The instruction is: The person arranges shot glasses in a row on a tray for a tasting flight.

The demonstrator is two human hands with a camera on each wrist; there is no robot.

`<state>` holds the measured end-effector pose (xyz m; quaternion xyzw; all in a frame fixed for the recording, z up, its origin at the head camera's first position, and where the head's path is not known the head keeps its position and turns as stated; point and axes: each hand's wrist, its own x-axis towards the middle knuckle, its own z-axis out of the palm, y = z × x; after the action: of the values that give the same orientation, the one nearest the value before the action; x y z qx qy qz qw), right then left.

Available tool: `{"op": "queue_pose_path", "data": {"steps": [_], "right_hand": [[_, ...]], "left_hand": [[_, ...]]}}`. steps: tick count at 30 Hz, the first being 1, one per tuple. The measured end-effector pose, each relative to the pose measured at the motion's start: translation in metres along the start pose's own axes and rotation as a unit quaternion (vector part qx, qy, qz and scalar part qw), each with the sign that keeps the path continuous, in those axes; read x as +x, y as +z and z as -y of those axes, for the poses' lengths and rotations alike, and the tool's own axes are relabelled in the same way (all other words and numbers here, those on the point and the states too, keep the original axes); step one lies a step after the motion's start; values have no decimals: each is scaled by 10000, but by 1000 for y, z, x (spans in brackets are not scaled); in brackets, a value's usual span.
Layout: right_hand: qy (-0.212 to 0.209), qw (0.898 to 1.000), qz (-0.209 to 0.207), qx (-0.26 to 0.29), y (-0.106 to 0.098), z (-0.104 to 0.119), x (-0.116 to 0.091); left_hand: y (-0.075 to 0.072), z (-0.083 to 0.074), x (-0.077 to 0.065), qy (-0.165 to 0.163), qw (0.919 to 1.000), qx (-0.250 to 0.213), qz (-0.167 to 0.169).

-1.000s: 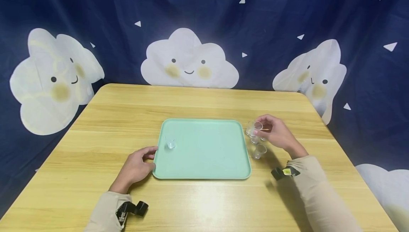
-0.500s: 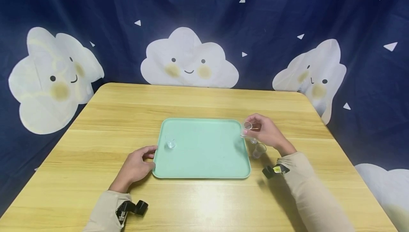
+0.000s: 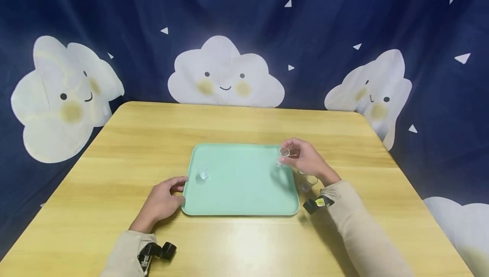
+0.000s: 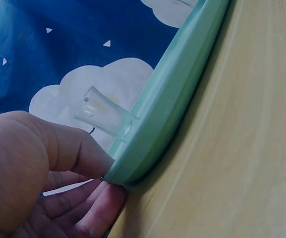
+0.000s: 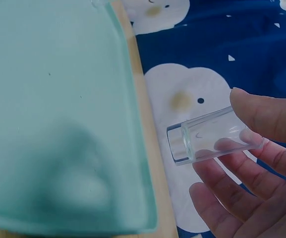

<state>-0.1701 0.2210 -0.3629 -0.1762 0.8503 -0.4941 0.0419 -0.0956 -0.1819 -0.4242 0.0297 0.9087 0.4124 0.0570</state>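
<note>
A light green tray (image 3: 240, 183) lies on the table. My left hand (image 3: 162, 200) is at its left edge, where thumb and fingers pinch the rim, as the left wrist view shows. On the tray's left part stands one small clear shot glass (image 3: 203, 174). My right hand (image 3: 308, 158) holds another clear shot glass (image 5: 207, 136) between thumb and fingers, its thick base pointing away from the palm. That glass is above the tray's far right corner, with a shadow on the tray below. More shot glasses (image 3: 310, 181) stand to the right of the tray, partly covered by the right hand.
The wooden table (image 3: 114, 175) extends around the tray on every side. Behind it hangs a dark blue curtain (image 3: 141, 9) with white clouds and small triangles. Each wrist carries a black camera mount (image 3: 318, 203).
My right hand has moved left with the shot glass, from the group of glasses beside the tray to over the tray's right side. The left hand has stayed at the tray's edge.
</note>
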Motion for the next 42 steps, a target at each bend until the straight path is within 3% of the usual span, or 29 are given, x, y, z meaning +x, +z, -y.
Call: {"op": "queue_pose_path", "data": {"steps": [10, 42], "right_hand": [[175, 9996, 181, 117, 14, 5, 10], [120, 9980, 594, 204, 71, 13, 40]], "left_hand": [[-1, -2, 1, 52, 10000, 27, -37], [-1, -1, -1, 45, 10000, -15, -1]]}}
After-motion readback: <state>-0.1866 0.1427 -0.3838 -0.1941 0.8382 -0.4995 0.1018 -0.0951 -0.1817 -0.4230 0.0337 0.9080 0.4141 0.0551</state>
